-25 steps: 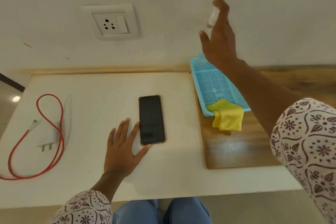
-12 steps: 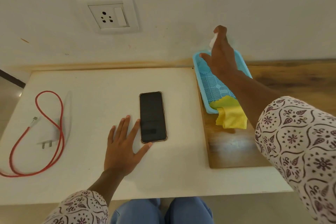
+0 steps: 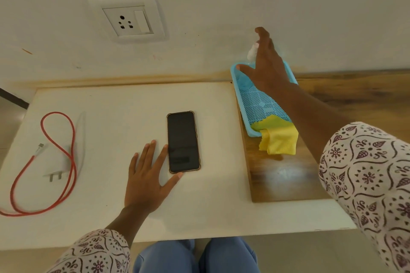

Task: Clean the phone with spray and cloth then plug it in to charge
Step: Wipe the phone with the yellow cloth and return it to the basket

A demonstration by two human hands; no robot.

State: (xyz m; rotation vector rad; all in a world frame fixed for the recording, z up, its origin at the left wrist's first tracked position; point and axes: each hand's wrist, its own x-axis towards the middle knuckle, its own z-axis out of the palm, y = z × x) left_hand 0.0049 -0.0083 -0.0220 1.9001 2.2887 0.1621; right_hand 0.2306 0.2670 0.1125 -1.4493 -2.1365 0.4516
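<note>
The black phone lies face up on the white table. My left hand rests flat beside it with fingers apart; the thumb tip touches the phone's near left corner. My right hand hovers over the far end of the blue mesh tray with fingers spread. The small white spray bottle stands there, mostly hidden behind that hand, and the thumb is off it. A yellow cloth hangs over the tray's near end.
A red charging cable with a white plug adapter lies at the table's left. A wall socket is on the wall above. The tray sits on a wooden board at the right.
My right hand came down from in front of the wall with the spray bottle to the tray's far end, then spread its fingers. The left hand and phone stayed put.
</note>
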